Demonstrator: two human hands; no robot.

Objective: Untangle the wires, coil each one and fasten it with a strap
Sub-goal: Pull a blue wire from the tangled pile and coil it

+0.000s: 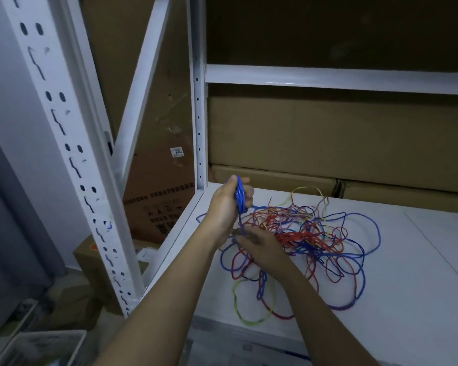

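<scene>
Coiling the blue wire: step in hand and clearance

Coiling is under way on one wire while the others lie unsorted. Largest item first: the white shelf board (381, 260) fills the lower right of the frame and carries all the work. Its left edge runs along a white shelf frame (198, 122) whose upright rises just behind the raised hand, at upper centre; a crossbar spans the upper right. Cardboard boxes (328, 143) close off the back of the shelf, well apart from the wires. Bare board lies to the right of the wires and toward the lower edge of the frame, so slack is best drawn that way; to the left the board ends close to the work.

The tangle of wires (307, 241), red, blue and yellow-green, lies loose on the board at centre right, its loops crossing one another.

The blue coil (240, 195) is held upright above the board's back left corner. The left hand (226, 204) grips it, fingers curled round the bundled turns. A blue strand runs down from the coil to the right hand (259, 247), which sits low at the left rim of the tangle; its fingers appear to close on that strand, but blur prevents certainty.

Judged next move: free more blue wire from the crossings, feed it onto the coil, then fasten it. No strap is visible in frame
</scene>
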